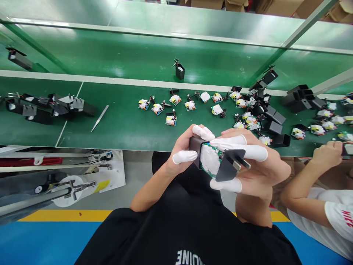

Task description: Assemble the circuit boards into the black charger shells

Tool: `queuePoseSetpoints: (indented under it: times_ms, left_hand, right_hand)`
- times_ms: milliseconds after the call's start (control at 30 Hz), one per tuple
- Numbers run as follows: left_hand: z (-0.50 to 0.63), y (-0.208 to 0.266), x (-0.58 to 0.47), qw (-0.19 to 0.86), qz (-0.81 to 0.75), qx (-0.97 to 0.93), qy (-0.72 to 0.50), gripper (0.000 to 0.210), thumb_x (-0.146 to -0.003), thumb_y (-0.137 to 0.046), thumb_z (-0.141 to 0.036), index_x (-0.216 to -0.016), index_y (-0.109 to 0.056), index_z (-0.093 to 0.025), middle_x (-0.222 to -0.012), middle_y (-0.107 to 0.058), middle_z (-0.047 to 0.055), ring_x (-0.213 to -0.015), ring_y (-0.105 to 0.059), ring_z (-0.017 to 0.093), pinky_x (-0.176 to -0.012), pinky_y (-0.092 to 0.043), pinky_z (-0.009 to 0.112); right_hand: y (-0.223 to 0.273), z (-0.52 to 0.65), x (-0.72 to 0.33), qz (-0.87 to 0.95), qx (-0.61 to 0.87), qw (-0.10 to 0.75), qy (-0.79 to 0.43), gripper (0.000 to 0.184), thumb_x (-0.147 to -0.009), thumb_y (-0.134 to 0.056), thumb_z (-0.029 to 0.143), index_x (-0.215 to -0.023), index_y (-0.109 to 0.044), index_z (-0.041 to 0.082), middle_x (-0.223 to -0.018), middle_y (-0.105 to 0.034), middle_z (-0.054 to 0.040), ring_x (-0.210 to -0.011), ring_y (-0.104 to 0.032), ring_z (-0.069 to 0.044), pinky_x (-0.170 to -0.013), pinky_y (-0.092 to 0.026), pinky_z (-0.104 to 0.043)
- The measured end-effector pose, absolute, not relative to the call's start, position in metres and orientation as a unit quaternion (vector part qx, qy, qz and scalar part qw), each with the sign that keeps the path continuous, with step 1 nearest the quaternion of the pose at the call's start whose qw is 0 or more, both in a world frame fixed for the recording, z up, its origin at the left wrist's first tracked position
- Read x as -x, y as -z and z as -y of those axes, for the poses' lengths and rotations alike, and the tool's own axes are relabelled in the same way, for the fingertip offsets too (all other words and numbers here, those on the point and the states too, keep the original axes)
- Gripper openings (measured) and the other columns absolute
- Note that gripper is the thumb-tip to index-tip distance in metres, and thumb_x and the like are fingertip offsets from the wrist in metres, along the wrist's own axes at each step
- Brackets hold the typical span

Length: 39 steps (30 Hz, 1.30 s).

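Observation:
In my left hand (180,147) is a black plastic charger housing (195,149), gripped between white-capped thumb and fingers. My right hand (256,162) pinches a black plug cover (230,162) with flat metal prongs that point toward the lower right. A green circuit board (211,160) coated with white filler sits between the two, its left end inside the housing's mouth and the rest exposed. White finger cots cover several fingertips on both hands. Beyond my hands, several loose circuit boards (190,105) with wired plug covers lie on the green bench (124,129).
Tweezers (99,118) and a cluster of black chargers (49,105) lie to the left. One housing (180,71) stands at the back. Piled boards and housings (271,123) are at the right, near a co-worker's hand (327,156). Machine parts (74,187) stand below the bench's left edge.

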<state>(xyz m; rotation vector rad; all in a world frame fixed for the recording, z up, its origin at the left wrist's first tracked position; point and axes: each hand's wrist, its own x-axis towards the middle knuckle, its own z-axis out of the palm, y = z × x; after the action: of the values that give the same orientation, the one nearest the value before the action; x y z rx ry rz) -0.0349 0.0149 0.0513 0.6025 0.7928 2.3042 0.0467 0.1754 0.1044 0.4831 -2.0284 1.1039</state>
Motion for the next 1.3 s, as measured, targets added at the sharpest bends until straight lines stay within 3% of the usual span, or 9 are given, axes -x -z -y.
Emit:
queuePoseSetpoints:
  times_ms: [267, 400, 833, 1133, 1300]
  left_hand:
    - [-0.0144, -0.0518, 0.0364, 0.319, -0.321, -0.210, -0.867, 0.045, -0.069, -0.089, -0.047, -0.096, -0.064, -0.022, -0.101, -0.058, 0.005, -0.097, -0.058, 0.025, -0.102, -0.053, 0.045]
    - [-0.0136, -0.0529, 0.0368, 0.317, -0.308, -0.217, -0.870, 0.041, -0.071, -0.088, -0.045, -0.095, -0.063, -0.022, -0.100, -0.059, 0.005, -0.089, -0.053, 0.022, -0.095, -0.052, 0.041]
    - [-0.0154, -0.0529, 0.0343, 0.325, -0.309, -0.196, -0.872, 0.042, -0.070, -0.088, -0.045, -0.092, -0.061, -0.022, -0.097, -0.059, 0.004, -0.094, -0.058, 0.024, -0.091, -0.051, 0.041]
    - [-0.0152, -0.0525, 0.0317, 0.325, -0.307, -0.190, -0.874, 0.043, -0.071, -0.088, -0.046, -0.092, -0.060, -0.022, -0.096, -0.056, 0.003, -0.094, -0.057, 0.024, -0.090, -0.051, 0.039]
    - [-0.0161, -0.0522, 0.0298, 0.323, -0.299, -0.193, -0.877, 0.040, -0.072, -0.087, -0.044, -0.095, -0.063, -0.022, -0.098, -0.057, 0.003, -0.093, -0.057, 0.023, -0.091, -0.051, 0.039]
  right_hand:
    - [-0.1065, -0.1796, -0.0491, 0.812, -0.211, 0.358, -0.410, 0.060, -0.083, -0.099, 0.048, -0.135, -0.078, 0.029, -0.107, -0.086, -0.0060, -0.091, -0.081, -0.032, -0.081, -0.069, -0.054]
    - [-0.1066, -0.1805, -0.0486, 0.823, -0.194, 0.346, -0.407, 0.056, -0.083, -0.098, 0.051, -0.134, -0.078, 0.039, -0.105, -0.086, -0.0022, -0.086, -0.080, -0.033, -0.076, -0.067, -0.056]
    - [-0.1034, -0.1806, -0.0498, 0.822, -0.196, 0.334, -0.418, 0.066, -0.080, -0.101, 0.044, -0.140, -0.075, 0.034, -0.104, -0.084, -0.0041, -0.090, -0.079, -0.033, -0.075, -0.067, -0.055]
    - [-0.0982, -0.1831, -0.0514, 0.822, -0.179, 0.331, -0.428, 0.069, -0.079, -0.102, 0.050, -0.141, -0.075, 0.043, -0.102, -0.085, -0.0035, -0.083, -0.078, -0.035, -0.069, -0.065, -0.059]
    - [-0.0970, -0.1828, -0.0515, 0.808, -0.192, 0.336, -0.445, 0.077, -0.074, -0.107, 0.043, -0.143, -0.075, 0.037, -0.104, -0.085, -0.0044, -0.086, -0.078, -0.035, -0.073, -0.065, -0.059]
